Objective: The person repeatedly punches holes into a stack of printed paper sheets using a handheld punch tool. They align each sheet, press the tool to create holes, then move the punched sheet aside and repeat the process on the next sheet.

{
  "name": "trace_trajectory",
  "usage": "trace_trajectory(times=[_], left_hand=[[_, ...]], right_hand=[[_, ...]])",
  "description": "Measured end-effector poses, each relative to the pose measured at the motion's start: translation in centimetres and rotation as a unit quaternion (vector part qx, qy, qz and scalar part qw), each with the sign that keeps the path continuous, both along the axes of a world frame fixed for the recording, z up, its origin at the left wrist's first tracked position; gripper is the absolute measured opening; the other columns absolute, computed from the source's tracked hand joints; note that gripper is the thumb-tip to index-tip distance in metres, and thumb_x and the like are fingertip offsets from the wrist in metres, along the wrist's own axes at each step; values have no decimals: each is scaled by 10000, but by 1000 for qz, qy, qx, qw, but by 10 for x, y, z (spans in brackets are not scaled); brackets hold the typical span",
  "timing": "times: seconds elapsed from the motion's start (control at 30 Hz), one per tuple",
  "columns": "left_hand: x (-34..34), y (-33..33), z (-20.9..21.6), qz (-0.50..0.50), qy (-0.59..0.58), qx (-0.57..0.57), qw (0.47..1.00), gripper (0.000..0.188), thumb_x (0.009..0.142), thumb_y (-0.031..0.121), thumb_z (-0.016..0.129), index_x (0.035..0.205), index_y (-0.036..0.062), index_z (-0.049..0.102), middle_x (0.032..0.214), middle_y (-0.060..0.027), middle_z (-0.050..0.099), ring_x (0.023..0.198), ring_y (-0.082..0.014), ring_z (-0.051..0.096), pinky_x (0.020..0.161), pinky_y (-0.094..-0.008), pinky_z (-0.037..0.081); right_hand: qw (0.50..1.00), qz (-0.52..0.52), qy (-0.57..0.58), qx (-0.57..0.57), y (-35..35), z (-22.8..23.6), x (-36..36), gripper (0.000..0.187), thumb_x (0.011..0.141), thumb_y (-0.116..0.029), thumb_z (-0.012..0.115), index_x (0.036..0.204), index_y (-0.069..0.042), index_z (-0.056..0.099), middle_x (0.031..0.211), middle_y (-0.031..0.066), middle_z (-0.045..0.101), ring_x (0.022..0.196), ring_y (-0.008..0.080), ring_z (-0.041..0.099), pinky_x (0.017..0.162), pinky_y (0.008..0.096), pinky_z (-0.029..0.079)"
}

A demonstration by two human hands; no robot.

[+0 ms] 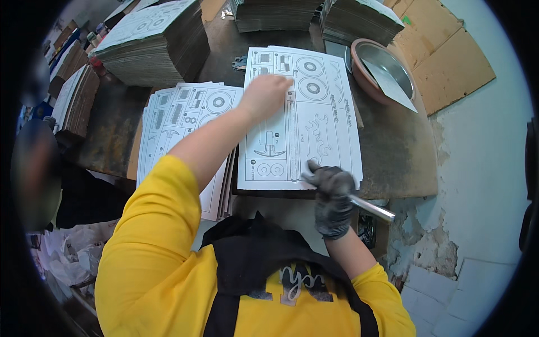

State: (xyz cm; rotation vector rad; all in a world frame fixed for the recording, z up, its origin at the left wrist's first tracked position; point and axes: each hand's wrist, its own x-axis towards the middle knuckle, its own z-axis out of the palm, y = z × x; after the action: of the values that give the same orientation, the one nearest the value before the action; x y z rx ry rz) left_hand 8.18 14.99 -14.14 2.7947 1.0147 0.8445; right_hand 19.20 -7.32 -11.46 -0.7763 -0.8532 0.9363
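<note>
Sheets (320,112) on the middle pile bear a two-word title, printed sideways twice near their right side, plus small captions, piece counts and round letter tags beside the drawings. A yellow shirt (292,317) has pale script over dark block letters, partly covered.

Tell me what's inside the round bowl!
A pale flat card lies partly in the bowl, sticking over its rim. Grey inside shows beside it; anything under the card is hidden.

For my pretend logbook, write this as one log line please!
left hand: over printed sheet; right hand: gloved, gripping metal rod; bowl: right of sheet
</note>
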Motion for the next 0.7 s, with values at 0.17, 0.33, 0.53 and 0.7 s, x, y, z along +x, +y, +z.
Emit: trace_trajectory(times=[0.17,0.33,0.53,0.7], left_hand=[[-13,-131,38,-209,106,-152,960,521,701,298,708,1126,42,548,792,-91,566,801,-242,552,791,-370,423],[-21,-159,34,-198,102,44,974,423,729,87,586,1147,61,528,766,-62,523,790,-219,536,878,-369,394],[-77,-147,89,-41,4,56,998,469,705,35,568,1170,65,512,803,-89,495,755,-255,494,683,-348,422],[-184,-170,21,55,50,37,997,438,739,26,579,1164,121,528,1141,-177,516,1050,-334,499,878,-346,421]], right_hand=[[993,-72,11,94,-9,11,58,420,842,-350,567,577,-121,335,541,-9,308,571,152,385,942,467,381],[987,-88,35,132,-7,27,75,403,824,-320,600,591,-113,345,559,-4,318,602,159,391,969,461,357],[978,-87,12,188,-1,46,93,351,880,-191,480,603,-109,280,573,-5,231,560,139,288,998,455,330],[980,-76,16,181,19,43,88,351,839,-210,545,585,-112,324,542,3,287,557,151,343,956,474,367]])
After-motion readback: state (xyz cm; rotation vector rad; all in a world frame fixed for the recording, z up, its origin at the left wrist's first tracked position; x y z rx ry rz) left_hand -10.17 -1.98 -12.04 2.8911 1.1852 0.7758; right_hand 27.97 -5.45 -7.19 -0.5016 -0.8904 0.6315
